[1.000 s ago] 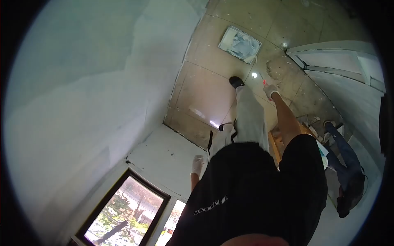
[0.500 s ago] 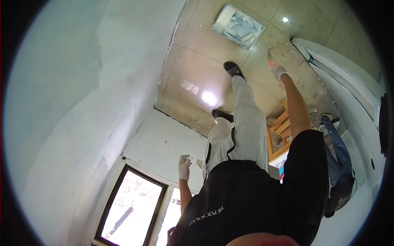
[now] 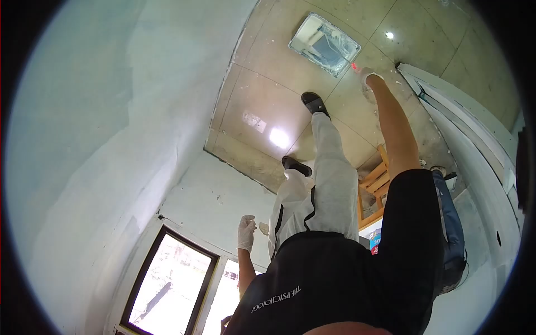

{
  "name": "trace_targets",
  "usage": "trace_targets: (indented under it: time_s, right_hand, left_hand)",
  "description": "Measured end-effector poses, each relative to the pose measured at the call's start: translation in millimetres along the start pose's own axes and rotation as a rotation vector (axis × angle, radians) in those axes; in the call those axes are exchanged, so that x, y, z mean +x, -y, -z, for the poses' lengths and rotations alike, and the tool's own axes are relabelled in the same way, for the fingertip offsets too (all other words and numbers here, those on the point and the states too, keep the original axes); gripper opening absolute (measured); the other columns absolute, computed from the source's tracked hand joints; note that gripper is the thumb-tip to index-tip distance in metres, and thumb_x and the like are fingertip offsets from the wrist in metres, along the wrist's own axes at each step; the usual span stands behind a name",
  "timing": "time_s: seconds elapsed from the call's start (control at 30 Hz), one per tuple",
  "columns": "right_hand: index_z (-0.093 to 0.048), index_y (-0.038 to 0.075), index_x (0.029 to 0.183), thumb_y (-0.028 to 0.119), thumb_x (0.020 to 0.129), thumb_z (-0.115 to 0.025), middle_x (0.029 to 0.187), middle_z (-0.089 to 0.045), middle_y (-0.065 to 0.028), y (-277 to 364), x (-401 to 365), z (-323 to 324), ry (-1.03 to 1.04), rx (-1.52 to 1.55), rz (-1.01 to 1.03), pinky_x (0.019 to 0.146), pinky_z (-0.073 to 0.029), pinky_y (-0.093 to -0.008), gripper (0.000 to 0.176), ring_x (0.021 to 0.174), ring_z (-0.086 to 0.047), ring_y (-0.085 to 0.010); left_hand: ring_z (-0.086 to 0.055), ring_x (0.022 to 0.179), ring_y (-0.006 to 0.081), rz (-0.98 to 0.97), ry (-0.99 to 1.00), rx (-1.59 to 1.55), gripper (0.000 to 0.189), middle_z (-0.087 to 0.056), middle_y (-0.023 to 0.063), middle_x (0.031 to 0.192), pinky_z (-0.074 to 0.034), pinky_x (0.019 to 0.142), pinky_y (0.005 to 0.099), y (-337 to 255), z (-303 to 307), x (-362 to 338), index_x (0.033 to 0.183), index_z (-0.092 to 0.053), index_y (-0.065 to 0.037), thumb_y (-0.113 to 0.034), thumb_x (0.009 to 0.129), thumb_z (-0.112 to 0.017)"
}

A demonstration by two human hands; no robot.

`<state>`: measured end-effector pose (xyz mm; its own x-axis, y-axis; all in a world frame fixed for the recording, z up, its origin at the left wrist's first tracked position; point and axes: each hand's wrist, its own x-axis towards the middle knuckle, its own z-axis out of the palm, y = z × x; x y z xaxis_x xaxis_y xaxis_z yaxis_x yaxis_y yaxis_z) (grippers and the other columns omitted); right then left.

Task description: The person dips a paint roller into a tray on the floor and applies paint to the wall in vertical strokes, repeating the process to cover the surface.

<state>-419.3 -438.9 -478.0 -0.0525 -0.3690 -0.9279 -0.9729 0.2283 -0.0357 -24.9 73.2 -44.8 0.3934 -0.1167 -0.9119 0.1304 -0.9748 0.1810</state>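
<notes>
My right hand (image 3: 368,80), in a whitish glove, is closed round a red-handled tool (image 3: 354,67) out over the floor. A thin rod seems to run from the handle into the tray, but the tool's head is hard to make out. That tray (image 3: 297,49) is a pale rectangular tub smeared with white, with a wet-looking whitish and grey-blue content, lying on the tiles just past the hand. My left hand (image 3: 246,232), also in a white glove, hangs by my left side near the wall below the window, fingers loosely bent and apart, with nothing visible in it.
A patchy painted wall (image 3: 111,123) rises at left, with a dark-framed window (image 3: 170,282) below. A wooden stool-like piece (image 3: 375,178) stands by my right side. Another person's blue-clad leg (image 3: 451,215) is behind my right arm. A white door-like panel (image 3: 463,114) lines the right.
My right hand has moved forward and left, bringing the red-handled tool to the tray's corner. My left hand stays nearly where it was. The other person is now more hidden behind my arm.
</notes>
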Motion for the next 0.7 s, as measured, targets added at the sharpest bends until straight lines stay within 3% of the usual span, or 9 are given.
trace_targets:
  time_s: [0.07, 0.1, 0.17, 0.27, 0.33, 0.47, 0.67, 0.7]
  right_hand:
    - [-0.058, 0.002, 0.126, 0.061, 0.096, -0.031, 0.126, -0.057, -0.0277, -28.7, 26.0, -9.1, -0.052, 0.012, 0.149, 0.099, -0.042, -0.0491, 0.072, 0.121, -0.054, -0.041]
    - [-0.058, 0.002, 0.126, 0.061, 0.096, -0.031, 0.126, -0.057, -0.0277, -27.2, 2.4, 3.2, -0.052, 0.009, 0.145, 0.099, -0.042, -0.0491, 0.072, 0.121, -0.054, -0.041]
    - [-0.059, 0.0, 0.124, 0.059, 0.097, -0.03, 0.125, -0.057, -0.0279, -22.1, -83.8, 39.9, 0.009, 0.007, -0.062, 0.1, -0.042, -0.046, 0.071, 0.12, -0.055, -0.0413]
    - [-0.061, 0.0, 0.122, 0.059, 0.097, -0.028, 0.123, -0.059, -0.0274, -74.3, -78.5, 32.7, -0.035, -0.176, -0.117, 0.098, -0.043, -0.0457, 0.072, 0.117, -0.057, -0.0413]
    - [-0.059, 0.002, 0.126, 0.069, 0.093, -0.023, 0.13, -0.055, -0.025, -106.2, -58.6, 25.9, 0.074, -0.361, -0.015, 0.103, -0.039, -0.0481, 0.083, 0.123, -0.053, -0.0404]
    - [-0.06, 0.003, 0.124, 0.064, 0.096, -0.021, 0.127, -0.057, -0.0245, -58.2, -82.6, 40.6, 0.01, -0.302, -0.046, 0.101, -0.042, -0.048, 0.078, 0.121, -0.054, -0.0414]
    - [-0.061, 0.003, 0.123, 0.062, 0.096, -0.023, 0.126, -0.057, -0.0255, -0.2, -13.9, 25.8, -0.041, -0.185, 0.09, 0.099, -0.043, -0.0483, 0.075, 0.12, -0.054, -0.0413]
    - [-0.06, 0.002, 0.123, 0.072, 0.091, -0.02, 0.123, -0.059, -0.0271, -3.7, 2.0, 23.8, 0.008, -0.158, 0.081, 0.098, -0.042, -0.0506, 0.087, 0.118, -0.054, -0.0443]
  left_hand:
    - [-0.05, 0.072, 0.0104, 0.012, -0.021, -0.002, 0.023, -0.053, 0.0, 0.081, -0.042, 0.067, 0.0249, -3.6, -2.7, 0.2, 0.109, -0.06, -0.007, -0.006, 0.086, -0.054]
    - [-0.05, 0.072, 0.0104, 0.014, -0.017, -0.003, 0.023, -0.053, 0.0, 0.081, -0.042, 0.067, 0.0249, -2.0, -4.6, 1.6, 0.109, -0.06, -0.007, -0.006, 0.086, -0.054]
    - [-0.05, 0.073, 0.0104, 0.039, -0.005, -0.03, 0.023, -0.053, -0.0003, 0.081, -0.042, 0.067, 0.0247, 4.0, -6.7, 3.6, 0.108, -0.06, -0.006, -0.005, 0.086, -0.053]
    - [-0.05, 0.073, 0.0104, 0.07, 0.022, -0.041, 0.023, -0.052, 0.0003, 0.082, -0.042, 0.067, 0.025, -0.7, -16.1, 3.1, 0.108, -0.059, -0.005, -0.002, 0.086, -0.053]
    - [-0.05, 0.072, 0.0102, 0.076, 0.032, -0.08, 0.023, -0.052, 0.0008, 0.081, -0.042, 0.065, 0.0254, 3.6, -24.8, 6.2, 0.108, -0.059, -0.004, 0.001, 0.086, -0.052]
    - [-0.048, 0.067, 0.0098, 0.089, 0.075, -0.118, 0.022, -0.051, 0.0002, 0.077, -0.041, 0.063, 0.0258, 2.9, -36.9, 3.6, 0.107, -0.059, -0.004, 0.001, 0.086, -0.053]
    - [-0.051, 0.069, 0.0102, 0.056, 0.017, -0.045, 0.023, -0.054, 0.0013, 0.078, -0.043, 0.064, 0.0249, 2.6, -29.0, -3.9, 0.109, -0.058, -0.003, -0.004, 0.086, -0.052]
    - [-0.052, 0.07, 0.0103, 0.053, 0.019, -0.072, 0.023, -0.056, 0.0018, 0.079, -0.044, 0.064, 0.0247, -1.3, -26.8, -4.2, 0.11, -0.058, -0.003, -0.005, 0.088, -0.052]
